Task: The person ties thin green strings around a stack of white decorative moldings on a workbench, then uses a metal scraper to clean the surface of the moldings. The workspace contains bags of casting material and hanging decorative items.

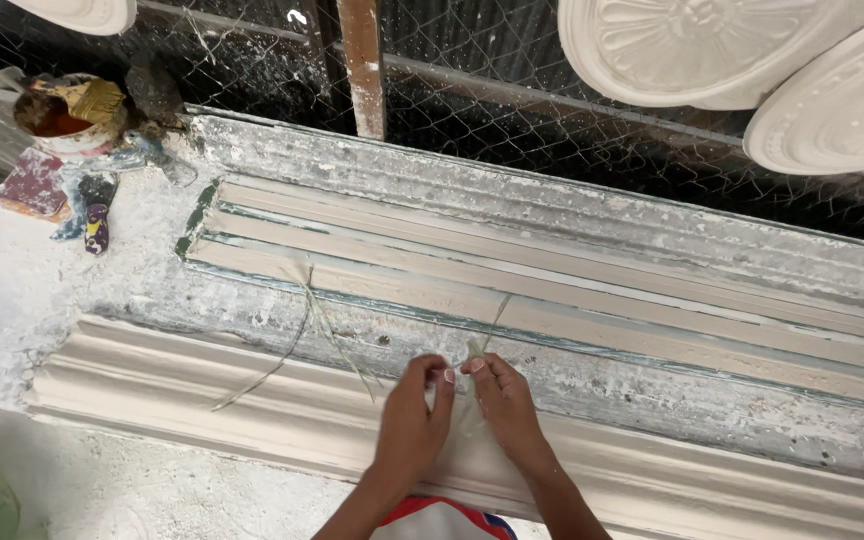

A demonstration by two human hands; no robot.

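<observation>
1. The left hand (414,415) and right hand (503,398) meet at six o'clock, fingertips pinched together on a tuft of pale fibre strands (476,348)
2. More loose fibre (312,320) trails toward nine o'clock, over the long plaster moulding (202,375)
3. The grooved mould (572,290) runs from ten to four o'clock
4. A paint tin with a brush (67,115) sits at ten o'clock; plaster medallions (692,45) hang at one o'clock
</observation>
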